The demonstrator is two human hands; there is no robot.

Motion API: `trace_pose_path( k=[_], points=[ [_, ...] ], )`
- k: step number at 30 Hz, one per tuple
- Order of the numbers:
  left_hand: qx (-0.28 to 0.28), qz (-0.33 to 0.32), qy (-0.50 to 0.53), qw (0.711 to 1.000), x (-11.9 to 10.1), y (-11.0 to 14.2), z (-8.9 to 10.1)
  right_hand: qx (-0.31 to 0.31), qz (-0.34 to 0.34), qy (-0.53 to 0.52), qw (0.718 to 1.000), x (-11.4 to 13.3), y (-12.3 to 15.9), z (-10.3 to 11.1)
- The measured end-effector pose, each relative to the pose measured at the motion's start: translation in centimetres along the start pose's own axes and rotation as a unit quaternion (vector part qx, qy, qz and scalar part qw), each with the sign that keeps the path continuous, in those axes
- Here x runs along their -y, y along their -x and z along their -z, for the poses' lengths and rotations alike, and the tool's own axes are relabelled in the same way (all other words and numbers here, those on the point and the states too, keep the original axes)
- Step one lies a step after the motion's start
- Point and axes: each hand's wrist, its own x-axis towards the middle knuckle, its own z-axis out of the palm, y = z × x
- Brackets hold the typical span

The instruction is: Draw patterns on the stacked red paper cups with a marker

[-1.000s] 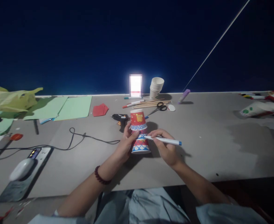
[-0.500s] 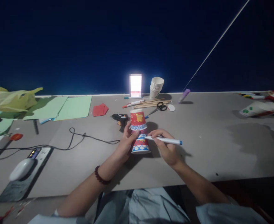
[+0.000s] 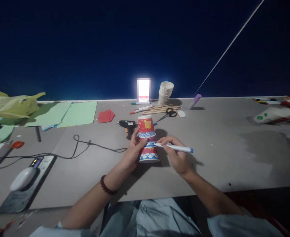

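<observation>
Two or more paper cups [image 3: 149, 154] stand joined in an upright tower, coloured red with blue and white scallops and a yellow mark near the top. My left hand [image 3: 136, 148] is wrapped round the tower's left side, thumb across its front. In my right hand [image 3: 176, 156] is a white marker [image 3: 178, 148] with a blue end, pinched between thumb and fingers. Its tip meets the blue and white band at mid-height, on the right side. Just behind the tower lies a black hot glue gun [image 3: 127, 126], partly hidden by it.
Behind are scissors [image 3: 171, 113], wooden sticks [image 3: 159, 109], stacked white cups [image 3: 166, 92] and a lit screen [image 3: 143, 90]. Leftward lie red paper [image 3: 106, 116], green sheets [image 3: 77, 113], a cable [image 3: 103, 145] and a power strip [image 3: 42, 168]. A purple tube [image 3: 195, 101] and another cup [image 3: 268, 116] are rightward.
The marker and my right fingers have shifted very slightly to the right along the band. My left hand and the cup tower look unchanged.
</observation>
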Motion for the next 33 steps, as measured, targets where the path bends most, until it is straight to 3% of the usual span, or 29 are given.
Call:
trace_pose_path(
  k=[20, 28, 33],
  points=[
    [0.007, 0.023, -0.001, 1.000, -0.06, 0.37, -0.30, 0.009, -0.011, -0.024, 1.000, -0.15, 0.00, 0.12],
    [-0.009, 0.001, 0.003, 1.000, 0.19, 0.28, -0.33, 0.017, -0.014, -0.013, 1.000, -0.21, 0.03, 0.18],
    [-0.010, 0.029, 0.020, 0.999, 0.10, 0.45, -0.43, 0.000, -0.007, -0.029, 1.000, -0.05, 0.02, 0.04]
  ],
)
